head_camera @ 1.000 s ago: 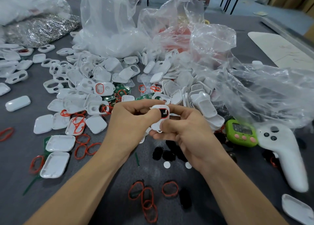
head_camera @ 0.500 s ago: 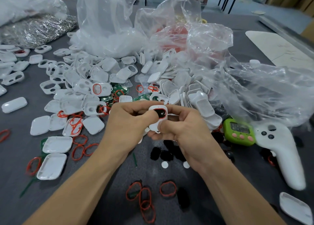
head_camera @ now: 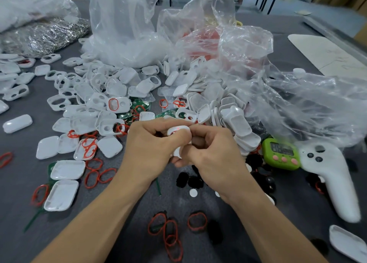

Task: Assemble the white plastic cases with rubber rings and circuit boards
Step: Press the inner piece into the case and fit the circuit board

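A small white plastic case with a red rubber ring is gripped between both hands above the grey table. My left hand curls round its left side, thumb on top. My right hand holds its right side, fingers curled beneath; most of the case is hidden. A small red light glows on its top. Behind lies a pile of white case halves, with green circuit boards among them. Loose red rubber rings lie in front, and black rubber pads under my right hand.
Crumpled clear plastic bags fill the back and right. A green timer and a white controller lie at the right. A bag of metal key rings sits at the far left. White case backs lie at the left.
The case has tilted away from me, hiding its black window; both thumbs have closed over it and a red light now shows on top. The hands stay in place.
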Demonstrator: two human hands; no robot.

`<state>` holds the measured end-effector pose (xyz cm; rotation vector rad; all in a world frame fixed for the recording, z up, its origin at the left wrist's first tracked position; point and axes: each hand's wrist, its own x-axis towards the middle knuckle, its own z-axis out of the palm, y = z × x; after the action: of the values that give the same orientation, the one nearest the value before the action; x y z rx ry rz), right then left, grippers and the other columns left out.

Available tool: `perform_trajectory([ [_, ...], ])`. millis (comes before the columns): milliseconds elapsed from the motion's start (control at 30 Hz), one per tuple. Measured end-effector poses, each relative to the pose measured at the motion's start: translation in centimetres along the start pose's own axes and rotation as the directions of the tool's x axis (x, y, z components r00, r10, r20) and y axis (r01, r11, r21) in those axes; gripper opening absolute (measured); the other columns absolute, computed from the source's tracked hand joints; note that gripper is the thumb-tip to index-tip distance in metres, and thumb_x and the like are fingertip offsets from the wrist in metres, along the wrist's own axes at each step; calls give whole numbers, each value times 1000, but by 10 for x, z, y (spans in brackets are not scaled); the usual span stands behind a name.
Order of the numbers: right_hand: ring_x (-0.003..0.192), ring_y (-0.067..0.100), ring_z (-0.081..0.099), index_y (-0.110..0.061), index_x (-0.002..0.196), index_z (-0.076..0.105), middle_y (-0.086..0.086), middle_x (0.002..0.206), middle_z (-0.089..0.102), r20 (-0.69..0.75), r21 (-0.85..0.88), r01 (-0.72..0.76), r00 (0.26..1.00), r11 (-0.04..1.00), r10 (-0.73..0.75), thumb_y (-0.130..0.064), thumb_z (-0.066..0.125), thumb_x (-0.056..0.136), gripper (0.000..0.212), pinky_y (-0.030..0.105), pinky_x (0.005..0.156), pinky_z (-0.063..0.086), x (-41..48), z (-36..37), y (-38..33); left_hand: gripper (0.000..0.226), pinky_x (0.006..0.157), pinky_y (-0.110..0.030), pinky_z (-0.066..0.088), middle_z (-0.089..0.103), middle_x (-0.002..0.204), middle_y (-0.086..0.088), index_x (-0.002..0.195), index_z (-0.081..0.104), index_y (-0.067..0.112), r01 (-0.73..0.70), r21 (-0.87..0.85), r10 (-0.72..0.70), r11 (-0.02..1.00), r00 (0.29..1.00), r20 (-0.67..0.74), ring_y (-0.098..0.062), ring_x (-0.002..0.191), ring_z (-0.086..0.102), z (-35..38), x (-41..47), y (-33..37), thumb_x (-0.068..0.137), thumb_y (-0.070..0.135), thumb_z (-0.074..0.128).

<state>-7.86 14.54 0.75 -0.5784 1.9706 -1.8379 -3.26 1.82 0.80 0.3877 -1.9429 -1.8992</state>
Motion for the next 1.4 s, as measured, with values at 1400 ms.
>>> perform_trajectory([
  [1400, 59, 19, 65, -31, 90, 79, 7, 68, 74, -115, -124, -105, 989, 987, 91, -7, 57, 71, 38, 42, 63, 55, 6, -1, 8, 21, 60, -8, 38, 66, 66, 19, 94, 84, 36, -181, 347, 198, 920, 980, -13, 1, 61, 57, -7, 0, -5, 82, 18, 84],
])
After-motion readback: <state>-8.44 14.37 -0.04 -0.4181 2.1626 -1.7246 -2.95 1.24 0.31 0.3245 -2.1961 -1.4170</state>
